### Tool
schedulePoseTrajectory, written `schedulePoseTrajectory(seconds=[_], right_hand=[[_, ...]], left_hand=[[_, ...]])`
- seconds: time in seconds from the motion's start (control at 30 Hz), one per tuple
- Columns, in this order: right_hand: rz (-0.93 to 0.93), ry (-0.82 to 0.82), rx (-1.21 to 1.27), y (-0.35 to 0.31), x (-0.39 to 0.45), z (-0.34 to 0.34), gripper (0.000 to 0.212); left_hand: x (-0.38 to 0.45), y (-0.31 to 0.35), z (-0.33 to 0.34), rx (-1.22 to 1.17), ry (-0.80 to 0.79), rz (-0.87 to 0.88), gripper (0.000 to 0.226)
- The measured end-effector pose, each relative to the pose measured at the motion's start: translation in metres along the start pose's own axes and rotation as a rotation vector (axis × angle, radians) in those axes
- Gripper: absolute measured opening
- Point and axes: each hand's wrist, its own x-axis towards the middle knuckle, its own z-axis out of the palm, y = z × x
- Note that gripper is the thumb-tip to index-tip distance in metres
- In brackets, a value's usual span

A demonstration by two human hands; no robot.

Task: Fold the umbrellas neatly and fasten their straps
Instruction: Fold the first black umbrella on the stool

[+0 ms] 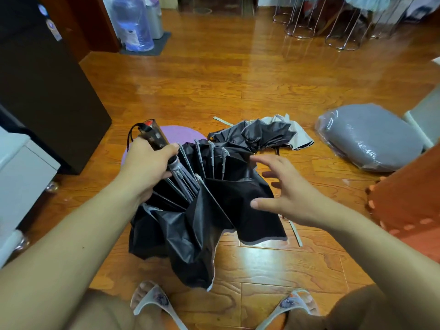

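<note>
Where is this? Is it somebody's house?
Probably a home, yes: a shiny wooden floor, big water bottles by a doorway, and clear stools at the back. Someone in sandals sits folding a black umbrella.

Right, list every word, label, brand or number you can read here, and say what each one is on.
No text here can be read.
Stickers on the dark cabinet: print too blurred to read.
Label on the water bottle: too blurred to read.
Umbrella handle held in the left hand: no readable marking.
Right hand: holds nothing.
</note>
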Motion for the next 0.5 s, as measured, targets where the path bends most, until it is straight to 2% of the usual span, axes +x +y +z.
schedulePoseTrajectory(seconds=[0.1,0.17,0.27,0.33,0.5], right_hand=[[-0.023,-0.053,-0.032,0.000,0.007,0.000,0.063],[-0.077,-0.060,-0.193,-0.004,0.010,0.002,0.042],[-0.526,0.018,-0.492,-0.011,0.007,0.014,0.011],[-0.673,-0.021,-0.465,-0.022,0.001,0.019,0.009],[-0.713,-0.191,-0.532,-0.033,-0.010,0.024,0.026]], left_hand=[[0.000,0.000,0.002,-0.007,-0.013,0.009,0.028],[-0.003,0.001,0.005,0.002,-0.018,0.022,0.026],[-0.004,-0.001,0.011,0.050,-0.014,0.038,0.025],[-0.004,-0.002,0.012,0.087,-0.021,0.049,0.027],[-0.006,0.002,0.010,0.134,-0.084,0.093,0.034]])
